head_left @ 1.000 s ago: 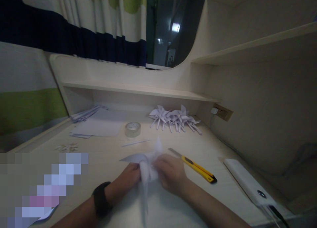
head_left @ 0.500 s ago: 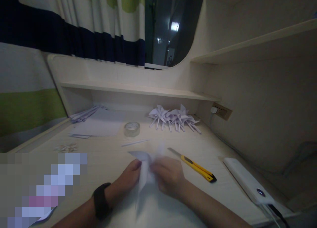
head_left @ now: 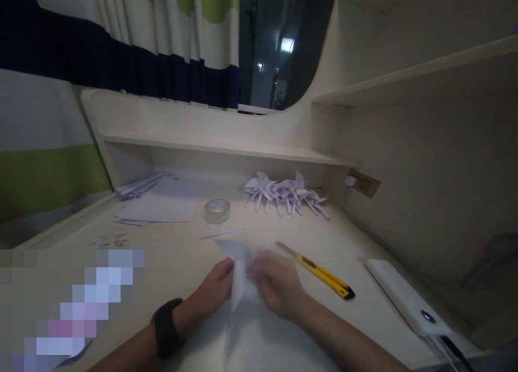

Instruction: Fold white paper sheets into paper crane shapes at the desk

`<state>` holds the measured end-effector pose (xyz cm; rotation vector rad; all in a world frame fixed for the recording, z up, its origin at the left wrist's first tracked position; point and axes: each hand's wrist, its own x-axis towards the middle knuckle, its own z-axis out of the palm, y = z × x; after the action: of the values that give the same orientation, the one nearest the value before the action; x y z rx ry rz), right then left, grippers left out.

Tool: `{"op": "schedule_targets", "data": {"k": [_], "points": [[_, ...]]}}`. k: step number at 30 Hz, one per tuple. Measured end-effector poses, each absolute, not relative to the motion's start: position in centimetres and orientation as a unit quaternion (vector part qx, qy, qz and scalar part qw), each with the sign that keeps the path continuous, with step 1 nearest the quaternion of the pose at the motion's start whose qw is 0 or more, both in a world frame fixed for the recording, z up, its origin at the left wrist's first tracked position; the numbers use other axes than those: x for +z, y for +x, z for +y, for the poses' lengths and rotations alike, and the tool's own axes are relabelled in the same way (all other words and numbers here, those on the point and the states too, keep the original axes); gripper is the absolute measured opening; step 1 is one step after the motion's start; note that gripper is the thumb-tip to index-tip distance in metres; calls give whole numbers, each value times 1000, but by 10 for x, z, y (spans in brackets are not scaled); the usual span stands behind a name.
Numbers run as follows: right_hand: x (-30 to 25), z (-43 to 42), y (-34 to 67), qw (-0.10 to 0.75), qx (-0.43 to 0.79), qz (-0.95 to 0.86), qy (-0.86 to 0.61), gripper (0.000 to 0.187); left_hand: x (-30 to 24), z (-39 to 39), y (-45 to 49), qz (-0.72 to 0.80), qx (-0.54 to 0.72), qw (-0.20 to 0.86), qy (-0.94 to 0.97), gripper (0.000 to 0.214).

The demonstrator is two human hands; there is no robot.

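Note:
Between my hands is a white paper pinwheel (head_left: 238, 280) with curled blades, held above the desk. My left hand (head_left: 216, 286), with a dark band on its wrist, pinches its left side. On its right side, my right hand (head_left: 279, 283) is closed with fingertips against the paper; that edge is blurred. Just beyond them lies a thin white paper stick (head_left: 222, 234). A yellow utility knife (head_left: 324, 275) with its blade out rests to the right of my right hand. Farther back stands a roll of clear tape (head_left: 217, 211).
Several finished paper pinwheels (head_left: 283, 191) lie at the back of the desk. Paper sheets (head_left: 165, 202) are stacked at the back left, near a pile of small pale bits (head_left: 111, 241). A white power strip (head_left: 404, 296) with cables lies along the right wall.
The pinwheel has turned slightly, and its upper blade now shows wider and more curled. My right hand has shifted a little and looks less blurred. Both hands keep their hold.

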<state>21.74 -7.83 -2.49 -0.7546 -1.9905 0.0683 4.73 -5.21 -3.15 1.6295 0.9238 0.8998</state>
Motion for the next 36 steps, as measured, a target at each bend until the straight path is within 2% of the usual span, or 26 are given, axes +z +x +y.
{"op": "schedule_targets", "data": {"k": [14,21,26,36], "points": [[-28,-78,216,474,24,-824,-309,19,-29,-53,45,347,377,493,703,24],[-33,-75,219,413,-51,-833,-365,17,-47,-47,47,428,396,509,633,29],[-37,-69,224,436,-102,-816,-364,21,-43,-50,44,448,382,515,623,31],[-30,-64,229,476,-145,-816,-293,25,-31,-52,39,285,391,555,677,35]]}}
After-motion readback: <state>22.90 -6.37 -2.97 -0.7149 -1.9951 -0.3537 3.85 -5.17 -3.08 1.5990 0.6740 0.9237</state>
